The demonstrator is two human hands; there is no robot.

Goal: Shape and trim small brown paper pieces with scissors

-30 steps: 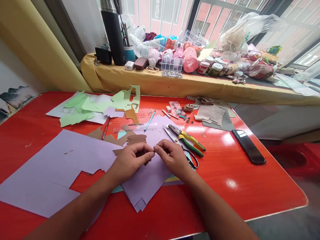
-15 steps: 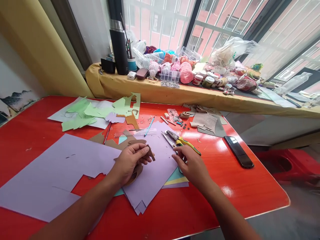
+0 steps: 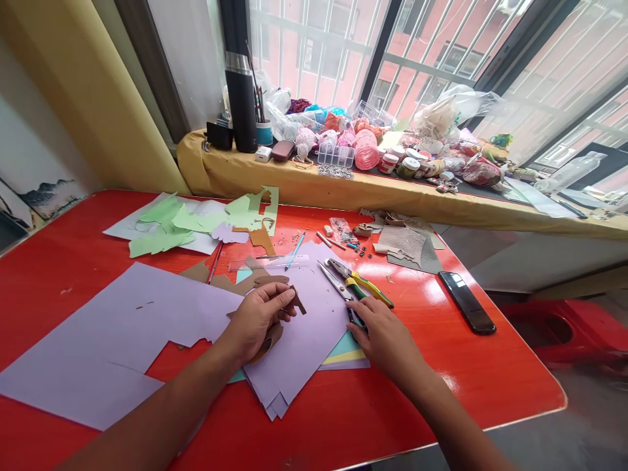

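A brown cardboard cutout (image 3: 293, 299) is pinched in the left hand (image 3: 258, 317), while the scissors (image 3: 343, 294) are touched by the right hand (image 3: 385, 337), fingers spread.

Red desk (image 3: 490, 392), black phone (image 3: 466, 302) near its right edge, green paper scraps (image 3: 167, 226) at the far left, black flask (image 3: 242, 104) on the cluttered windowsill (image 3: 392, 190), grey leather pieces (image 3: 407, 245)

Pliers (image 3: 362, 286) and scissors (image 3: 338, 282) just beyond right hand (image 3: 387, 337).
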